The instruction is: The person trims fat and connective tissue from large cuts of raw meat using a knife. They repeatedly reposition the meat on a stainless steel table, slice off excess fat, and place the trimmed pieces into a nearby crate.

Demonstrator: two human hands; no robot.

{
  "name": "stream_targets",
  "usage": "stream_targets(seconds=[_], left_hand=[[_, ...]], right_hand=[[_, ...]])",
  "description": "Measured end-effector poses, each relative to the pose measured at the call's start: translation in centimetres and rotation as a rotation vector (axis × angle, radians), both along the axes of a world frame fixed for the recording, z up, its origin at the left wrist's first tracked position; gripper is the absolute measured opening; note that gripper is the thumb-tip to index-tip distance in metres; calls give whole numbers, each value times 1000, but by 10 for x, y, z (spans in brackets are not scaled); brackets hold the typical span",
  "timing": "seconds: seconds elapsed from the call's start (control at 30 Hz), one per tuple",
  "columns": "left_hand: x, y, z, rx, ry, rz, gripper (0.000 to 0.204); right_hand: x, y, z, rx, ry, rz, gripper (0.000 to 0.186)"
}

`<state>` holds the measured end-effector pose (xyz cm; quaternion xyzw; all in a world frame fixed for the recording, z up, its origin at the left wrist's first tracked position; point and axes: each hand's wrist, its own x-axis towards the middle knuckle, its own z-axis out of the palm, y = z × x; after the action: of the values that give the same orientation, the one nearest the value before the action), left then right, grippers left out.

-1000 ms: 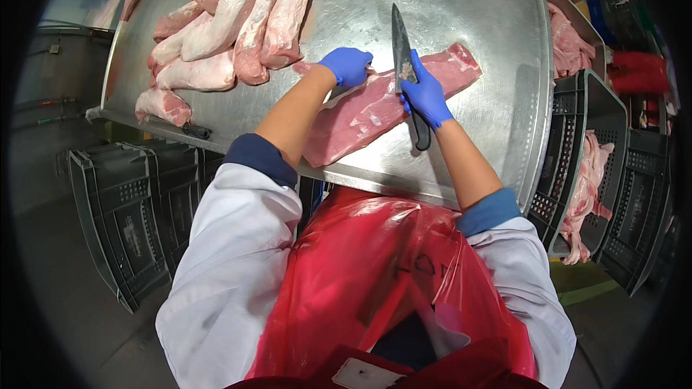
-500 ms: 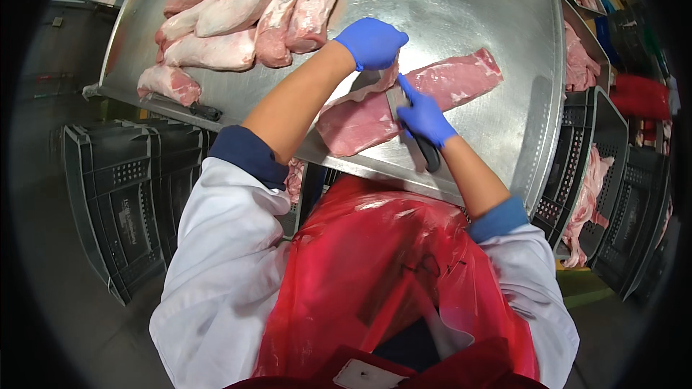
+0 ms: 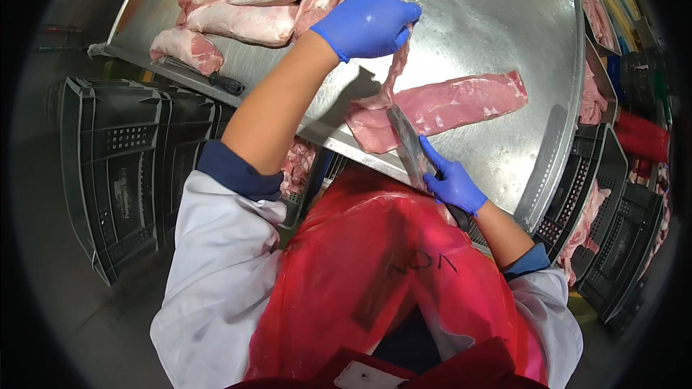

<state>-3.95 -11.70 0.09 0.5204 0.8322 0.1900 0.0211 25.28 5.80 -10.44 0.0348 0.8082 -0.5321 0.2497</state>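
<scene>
A long pink slab of meat (image 3: 461,104) lies slantwise on the metal table in front of me. Blue-gloved and closed, my left hand (image 3: 369,25) pinches a strip of trimmed meat (image 3: 398,72) and holds it up, stretched from the slab's left part. My right hand (image 3: 455,184), gloved the same, grips a knife (image 3: 413,148) by its dark handle. The blade's tip touches the slab where the strip joins it. My index finger lies along the blade's base.
Several pale pieces of meat (image 3: 241,23) are piled at the far left. A second dark-handled knife (image 3: 227,84) rests at the table's (image 3: 497,0) left front edge. Dark crates (image 3: 115,166) stand at the left; others (image 3: 613,230) holding meat line the right side.
My left hand has lifted the strip higher, drawing it out from the slab. The right hand with the knife has come down toward me, and the blade shows more fully.
</scene>
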Motion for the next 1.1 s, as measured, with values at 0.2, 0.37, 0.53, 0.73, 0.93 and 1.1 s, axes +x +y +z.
stream_targets(seconds=[0.2,0.37,0.53,0.73,0.93,1.1], left_hand=[[28,-44,59,135,2,8,12],[41,-171,103,316,-211,114,17],[101,-270,105,320,-372,308,32],[144,-318,-15,-101,-622,636,6],[161,-146,-132,-89,-163,383,58],[168,0,-177,-68,-93,374,45]], right_hand=[[-117,-65,-34,137,101,32,75],[-54,-44,7,45,67,274,76],[-70,-42,10,51,-4,280,78],[-114,123,-51,241,424,-242,75],[-147,229,-80,461,184,-358,79],[-84,230,-70,628,6,-335,79]])
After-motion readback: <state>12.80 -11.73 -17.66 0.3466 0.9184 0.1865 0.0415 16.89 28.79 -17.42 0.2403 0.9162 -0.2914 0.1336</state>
